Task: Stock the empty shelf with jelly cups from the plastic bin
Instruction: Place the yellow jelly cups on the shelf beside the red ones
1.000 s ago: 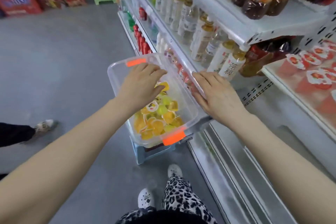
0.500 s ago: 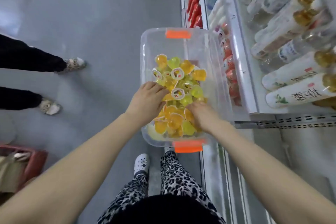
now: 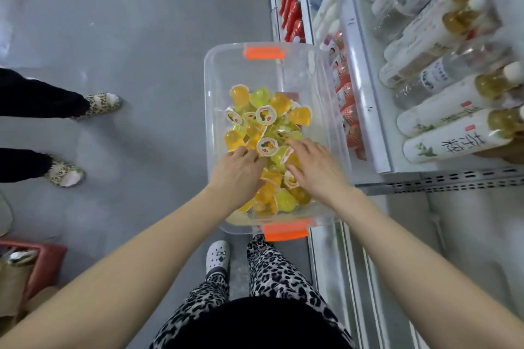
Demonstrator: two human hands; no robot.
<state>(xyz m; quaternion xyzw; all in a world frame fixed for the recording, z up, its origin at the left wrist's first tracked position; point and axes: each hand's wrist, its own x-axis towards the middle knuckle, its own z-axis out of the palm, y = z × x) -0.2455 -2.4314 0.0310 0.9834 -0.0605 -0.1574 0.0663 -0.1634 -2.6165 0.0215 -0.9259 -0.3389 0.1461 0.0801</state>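
A clear plastic bin (image 3: 210, 110) with orange latches sits in front of me, beside the shelving. A pile of yellow, orange and green jelly cups (image 3: 263, 113) fills its near half. My left hand (image 3: 238, 174) is sunk into the pile on the left, its fingers curled down around cups. Over the cups on the right lies my right hand (image 3: 316, 170), with its fingers spread and touching them. A bare white shelf surface (image 3: 467, 249) shows low on the right.
Tea and water bottles (image 3: 442, 110) lie in rows on the white shelves at right, with red bottles (image 3: 292, 8) and small red cups (image 3: 350, 119) lower down. Another person's legs and slippers (image 3: 99, 102) stand at left. A red basket (image 3: 42, 266) is bottom left.
Both hands left the bin's rim and went down into the jelly cups. The right hand has since spread farther over the pile. The view tilted down onto the bin.
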